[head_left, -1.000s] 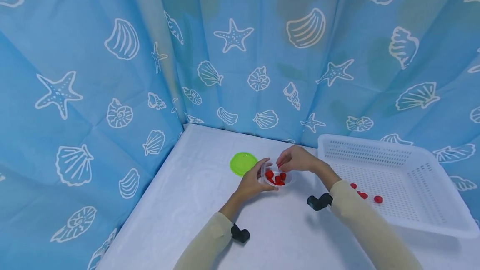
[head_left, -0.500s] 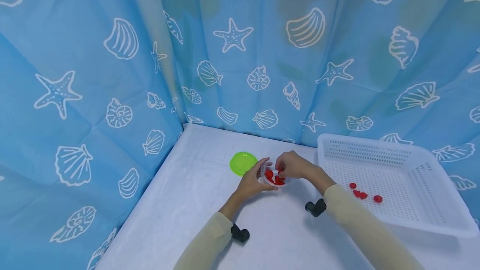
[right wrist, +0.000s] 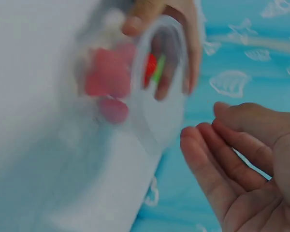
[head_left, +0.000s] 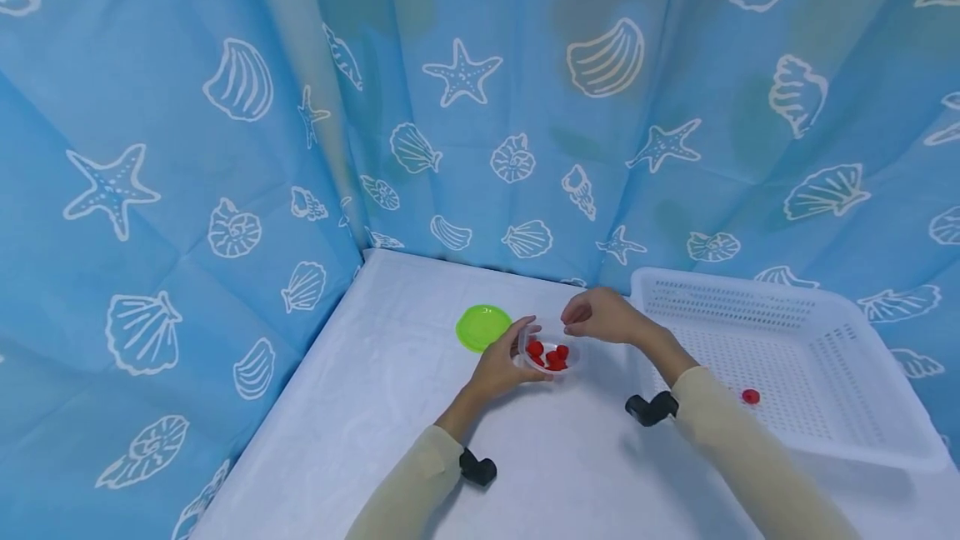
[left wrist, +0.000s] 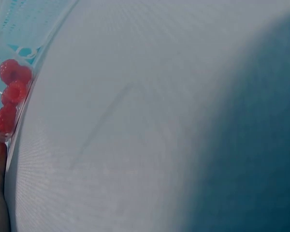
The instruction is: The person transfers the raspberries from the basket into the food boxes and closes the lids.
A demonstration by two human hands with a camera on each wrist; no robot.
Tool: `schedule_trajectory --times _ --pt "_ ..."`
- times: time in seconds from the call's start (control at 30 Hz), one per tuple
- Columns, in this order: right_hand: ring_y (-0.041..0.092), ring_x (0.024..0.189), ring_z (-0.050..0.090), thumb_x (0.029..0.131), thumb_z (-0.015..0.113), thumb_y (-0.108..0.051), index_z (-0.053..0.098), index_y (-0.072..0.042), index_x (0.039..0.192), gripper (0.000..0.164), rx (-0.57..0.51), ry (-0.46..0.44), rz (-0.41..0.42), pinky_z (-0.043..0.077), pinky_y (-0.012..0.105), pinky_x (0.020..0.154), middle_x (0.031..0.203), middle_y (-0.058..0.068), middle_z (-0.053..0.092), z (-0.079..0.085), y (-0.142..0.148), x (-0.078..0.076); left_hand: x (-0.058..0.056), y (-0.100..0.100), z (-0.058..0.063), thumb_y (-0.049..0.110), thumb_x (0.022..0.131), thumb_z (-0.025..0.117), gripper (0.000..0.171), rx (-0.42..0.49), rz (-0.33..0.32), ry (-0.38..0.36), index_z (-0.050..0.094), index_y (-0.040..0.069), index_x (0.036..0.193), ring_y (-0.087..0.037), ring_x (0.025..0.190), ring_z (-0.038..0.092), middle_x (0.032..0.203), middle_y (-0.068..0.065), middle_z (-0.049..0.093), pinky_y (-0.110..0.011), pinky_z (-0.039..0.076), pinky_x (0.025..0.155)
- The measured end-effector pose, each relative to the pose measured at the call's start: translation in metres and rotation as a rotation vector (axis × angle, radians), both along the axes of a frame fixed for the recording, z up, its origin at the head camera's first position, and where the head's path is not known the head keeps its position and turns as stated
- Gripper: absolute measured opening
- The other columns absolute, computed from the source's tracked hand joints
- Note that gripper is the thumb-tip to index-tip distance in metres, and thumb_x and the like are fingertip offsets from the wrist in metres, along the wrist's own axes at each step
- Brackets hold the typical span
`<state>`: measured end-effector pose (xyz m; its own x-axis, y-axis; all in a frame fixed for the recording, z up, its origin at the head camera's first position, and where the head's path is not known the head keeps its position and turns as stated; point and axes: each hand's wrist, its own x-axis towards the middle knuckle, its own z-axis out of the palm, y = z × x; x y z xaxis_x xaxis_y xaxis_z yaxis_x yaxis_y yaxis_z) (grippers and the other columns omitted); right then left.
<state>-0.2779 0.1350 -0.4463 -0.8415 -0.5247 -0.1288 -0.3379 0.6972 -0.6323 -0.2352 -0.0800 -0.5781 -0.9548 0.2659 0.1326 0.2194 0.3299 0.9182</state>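
Head view: the left hand (head_left: 501, 367) gripped a clear plastic bowl (head_left: 552, 338) of raspberries (head_left: 557, 359); a green disc (head_left: 482, 328) lay on the bench (head_left: 551, 457) just beyond. The right hand (head_left: 602, 316), empty, fingers gently bent, hovered near the bowl's rim. Another raspberry (head_left: 751, 397) lay in the perforated white basket (head_left: 813, 373).

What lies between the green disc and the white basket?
The left hand, a clear cup of berries and the right hand, in the head view.
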Motion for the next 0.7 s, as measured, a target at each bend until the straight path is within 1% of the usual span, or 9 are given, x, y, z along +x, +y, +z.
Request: schedule_trajectory --times 0.1,0.2,0.37,0.43,0.57,0.7 --pt "0.024 0.093 0.068 0.088 0.073 -0.018 0.072 -0.012 0.106 0.019 -0.070 -0.023 -0.018 0.057 0.036 0.080 0.102 0.002 0.070 0.007 0.015 -0.003 0.000 0.000 0.001 0.035 0.071 0.088 0.094 -0.008 0.004 -0.010 0.037 0.029 0.150 -0.005 0.126 0.049 0.137 0.017 0.053 -0.028 0.044 0.100" --pt "0.027 0.094 0.068 0.090 0.071 -0.018 0.071 -0.009 0.110 0.022 -0.146 -0.057 -0.034 0.057 0.038 0.082 0.103 0.007 0.070 0.015 0.033 -0.005 -0.001 0.000 -0.001 0.034 0.070 0.089 0.095 -0.011 0.004 -0.005 0.037 0.029 0.149 -0.004 0.125 0.049 0.137 0.016 0.053 -0.028 0.044 0.100" --pt "0.026 0.094 0.069 0.091 0.070 -0.022 0.067 -0.005 0.115 0.029 -0.199 -0.078 -0.079 0.056 0.038 0.083 0.107 0.015 0.069 0.022 0.067 -0.010 -0.001 0.000 -0.005 0.032 0.071 0.089 0.095 0.000 -0.013 0.012 0.036 0.027 0.150 -0.007 0.127 0.049 0.139 0.009 0.053 -0.030 0.044 0.102" --pt "0.026 0.093 0.069 0.091 0.070 -0.023 0.067 -0.003 0.116 0.032 -0.193 -0.067 -0.107 0.056 0.039 0.083 0.108 0.016 0.068 0.025 0.082 -0.011 -0.001 0.000 -0.005 0.032 0.070 0.089 0.096 -0.001 -0.015 0.012 0.036 0.026 0.150 -0.009 0.127 0.049 0.140 0.008 0.053 -0.031 0.044 0.102" --pt "0.029 0.091 0.068 0.092 0.068 -0.022 0.066 0.001 0.116 0.034 -0.168 -0.050 -0.172 0.057 0.040 0.082 0.107 0.018 0.068 0.027 0.112 -0.016 0.000 -0.001 -0.004 0.033 0.070 0.089 0.095 -0.011 -0.006 0.014 0.037 0.027 0.150 -0.011 0.126 0.050 0.139 0.011 0.053 -0.032 0.045 0.101" --pt "0.033 0.092 0.067 0.093 0.067 -0.020 0.063 0.006 0.116 0.035 -0.110 -0.069 -0.234 0.057 0.041 0.080 0.104 0.018 0.068 0.020 0.140 -0.021 -0.001 0.000 -0.002 0.033 0.071 0.088 0.094 -0.009 -0.005 0.019 0.037 0.027 0.150 -0.010 0.128 0.049 0.139 0.012 0.053 -0.032 0.045 0.101"
